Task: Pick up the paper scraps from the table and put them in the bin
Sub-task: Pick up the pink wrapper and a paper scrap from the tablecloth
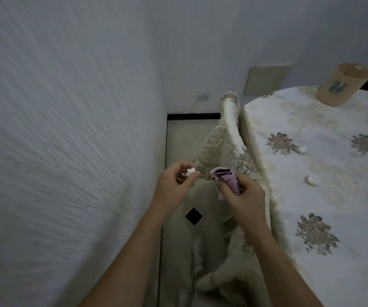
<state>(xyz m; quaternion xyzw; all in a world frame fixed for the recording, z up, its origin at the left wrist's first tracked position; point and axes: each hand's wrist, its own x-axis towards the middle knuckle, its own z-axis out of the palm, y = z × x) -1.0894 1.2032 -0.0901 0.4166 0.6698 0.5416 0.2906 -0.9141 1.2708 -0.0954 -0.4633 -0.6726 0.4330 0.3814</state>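
**Purple wrapper in the right grip, white scrap in the left**

The left grip (174, 182) is curled, its thumb and forefinger pinching a small crumpled white scrap (188, 172) at their tips. Just to its right, and not touching it, the right grip (242, 193) is closed round a purple wrapper (225, 180) with black markings. The wrapper's upper end sticks out past the fingers, toward the left grip.

Both grips are at about the same height above the pale floor (178, 140), in the narrow gap between the textured wall (67, 129) to the left of the left grip and the bed (311, 218) to the right of the right grip. Below them a black diamond tile (193, 216) shows in the floor.

Just beyond the grips, a bunched edge of the floral bedcover (222, 140) rises along the side of the bed. To the right of the right grip a white wad (312, 180) lies on the cover. A smaller wad (302, 149) lies beyond it. Well beyond, at the far corner of the bed, stands a beige bin (342, 84).
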